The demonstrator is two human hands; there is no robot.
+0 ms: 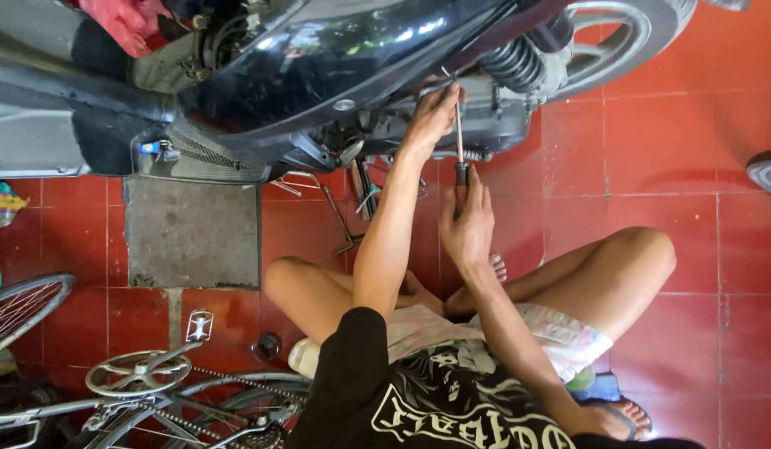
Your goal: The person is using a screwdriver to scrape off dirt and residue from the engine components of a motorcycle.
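Right hand (467,226) is gripping the screwdriver (459,141) handle, tip up under the black scooter (336,58). Left hand (432,116) is pressed against the engine (494,116) beside the shaft, fingers loosely curled.

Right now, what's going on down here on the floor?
A person sits cross-legged on the red tiled floor beside a black scooter. The right hand grips the handle of a long screwdriver, its tip up at the engine area near the rear shock spring. The left hand rests against the underside by the shaft. A bicycle lies at lower left.
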